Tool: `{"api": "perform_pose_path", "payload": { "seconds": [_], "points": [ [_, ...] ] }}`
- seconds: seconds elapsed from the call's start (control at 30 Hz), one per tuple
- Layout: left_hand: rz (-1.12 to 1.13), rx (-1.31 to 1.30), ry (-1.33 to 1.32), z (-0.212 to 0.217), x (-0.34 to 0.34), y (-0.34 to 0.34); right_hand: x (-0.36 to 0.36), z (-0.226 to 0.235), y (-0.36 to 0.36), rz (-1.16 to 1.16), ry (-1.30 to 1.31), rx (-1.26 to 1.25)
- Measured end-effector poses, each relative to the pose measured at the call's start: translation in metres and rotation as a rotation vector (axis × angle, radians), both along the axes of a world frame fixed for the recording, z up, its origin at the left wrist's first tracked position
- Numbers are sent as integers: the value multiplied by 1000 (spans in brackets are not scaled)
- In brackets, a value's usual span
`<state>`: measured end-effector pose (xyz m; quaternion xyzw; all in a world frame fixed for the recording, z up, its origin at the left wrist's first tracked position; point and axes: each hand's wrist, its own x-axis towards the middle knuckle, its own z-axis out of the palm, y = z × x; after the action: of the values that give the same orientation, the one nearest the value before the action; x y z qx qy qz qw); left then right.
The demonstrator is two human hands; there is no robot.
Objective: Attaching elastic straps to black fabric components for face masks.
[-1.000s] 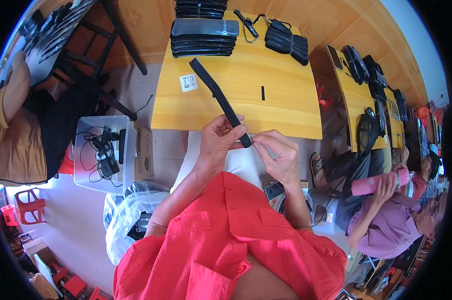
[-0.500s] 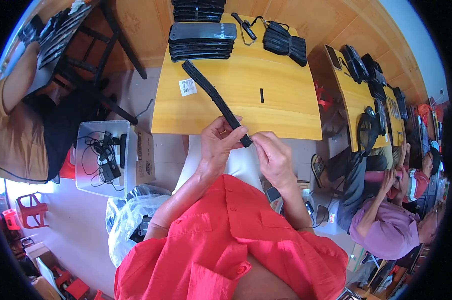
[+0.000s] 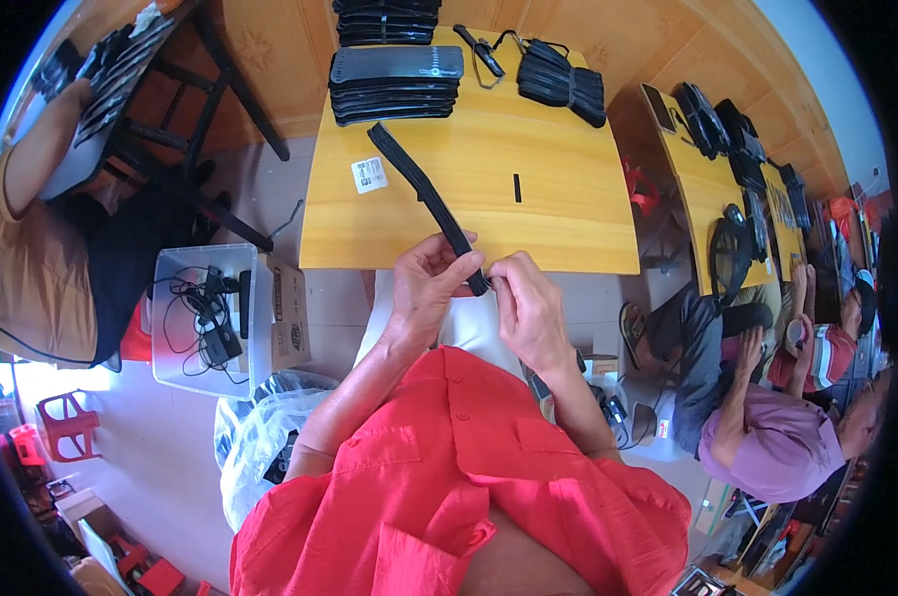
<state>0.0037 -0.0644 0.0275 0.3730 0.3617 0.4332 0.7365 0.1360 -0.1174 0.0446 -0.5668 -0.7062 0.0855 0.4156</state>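
Observation:
A long black strap [image 3: 419,184] runs diagonally across the yellow wooden table [image 3: 558,214], its near end at the table's front edge. My left hand [image 3: 424,288] grips that near end from the left. Touching the same strap tip from the right, my right hand [image 3: 528,308] pinches it with the fingertips. Both hands hover just off the table's near edge, above my red shirt.
A stack of flat black pieces [image 3: 397,81] and a pile of folded black straps [image 3: 563,87] sit at the table's far side. A small white label [image 3: 369,175] and a short black piece [image 3: 516,187] lie on the table. A clear bin of cables [image 3: 201,318] stands left. Other people sit left and right.
The strap's far end has shifted slightly on the table. My right hand's fingers have closed in on the strap's tip. The person at right lowered a pink bottle.

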Motion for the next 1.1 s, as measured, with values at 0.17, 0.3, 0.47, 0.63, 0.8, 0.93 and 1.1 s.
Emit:
{"api": "perform_pose_path", "payload": {
  "seconds": [0.17,0.3,0.47,0.63,0.8,0.93,1.1],
  "points": [
    [-117,-3,-1,-1,3,-12,9,-5,7,-18,78,-11],
    [-102,-19,-15,-1,-4,-4,14,-7,4,-36,142,-36],
    [-118,-64,-51,-4,-9,2,5,2,4,39,249,-106],
    [-105,-16,-39,-6,-7,3,4,-5,-1,114,434,-181],
    [-250,-35,-21,-9,-16,3,8,-11,-1,152,680,-304],
    [-305,-39,60,-15,-25,4,1,-7,-1,121,132,31],
    [-396,-12,113,-11,-40,3,26,-7,15,166,43,32]
  ]
}}
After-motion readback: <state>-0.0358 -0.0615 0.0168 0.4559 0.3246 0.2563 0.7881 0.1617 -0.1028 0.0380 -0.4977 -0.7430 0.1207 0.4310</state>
